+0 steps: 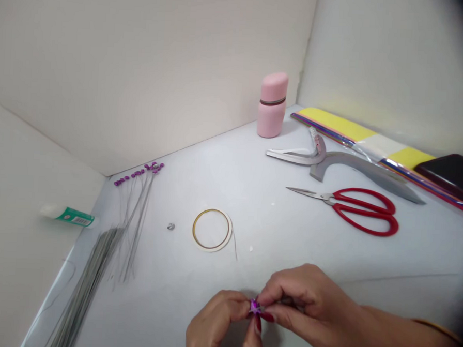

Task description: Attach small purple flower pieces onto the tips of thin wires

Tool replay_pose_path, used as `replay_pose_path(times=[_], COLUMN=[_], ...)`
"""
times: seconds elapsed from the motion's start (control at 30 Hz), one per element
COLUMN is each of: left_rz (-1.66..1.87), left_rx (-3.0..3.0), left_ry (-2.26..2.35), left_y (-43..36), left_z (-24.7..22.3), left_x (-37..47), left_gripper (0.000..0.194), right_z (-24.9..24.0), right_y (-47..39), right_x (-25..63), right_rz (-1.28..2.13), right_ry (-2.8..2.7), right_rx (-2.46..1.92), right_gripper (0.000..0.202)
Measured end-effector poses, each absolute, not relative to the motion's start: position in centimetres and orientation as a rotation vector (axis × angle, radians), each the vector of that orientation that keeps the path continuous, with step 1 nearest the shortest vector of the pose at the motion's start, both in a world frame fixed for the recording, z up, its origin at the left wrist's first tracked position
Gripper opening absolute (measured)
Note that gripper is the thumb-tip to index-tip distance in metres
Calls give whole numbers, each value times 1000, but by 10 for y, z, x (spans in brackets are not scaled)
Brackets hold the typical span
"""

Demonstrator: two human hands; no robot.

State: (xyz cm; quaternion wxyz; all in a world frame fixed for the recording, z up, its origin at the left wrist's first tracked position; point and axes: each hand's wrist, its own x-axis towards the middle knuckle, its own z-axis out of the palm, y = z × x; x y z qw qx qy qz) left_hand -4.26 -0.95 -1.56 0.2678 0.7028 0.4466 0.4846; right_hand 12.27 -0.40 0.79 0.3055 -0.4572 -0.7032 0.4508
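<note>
Near the bottom centre, a small shiny purple piece [254, 307] is pinched between the fingertips of both hands. My left hand [227, 323] grips it from the left, thumb below and index finger above. From the right, my right hand [312, 310] closes its thumb and index finger on the piece's other side. Its exact shape is mostly hidden by the fingers. A thin wire [400, 277] stretches to the right behind my right hand. Above my hands lies a roll of narrow white tape [228, 237], with a short wire beside it.
Red-handled scissors [365, 211], a grey stapler-like tool [298, 155], a pink bottle [272, 106], yellow packets [338, 125] and a dark phone-like object [452, 174] are at the right. Grey wires [89, 285], purple-tipped stems [138, 174], a silver bit [171, 226] and a green-labelled tube [74, 216] are left.
</note>
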Motion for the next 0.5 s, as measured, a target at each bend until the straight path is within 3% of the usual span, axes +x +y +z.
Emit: replay_pose_path(times=[0.5], left_rz=[1171], left_rx=[1647], left_ry=[1214], left_y=[-13], left_z=[-18], left_x=[-44], left_gripper=[11], right_z=[3], right_y=[-4], right_x=[121], right_rz=[1048], right_ry=[-1914], right_rx=[-1219], right_gripper=[11])
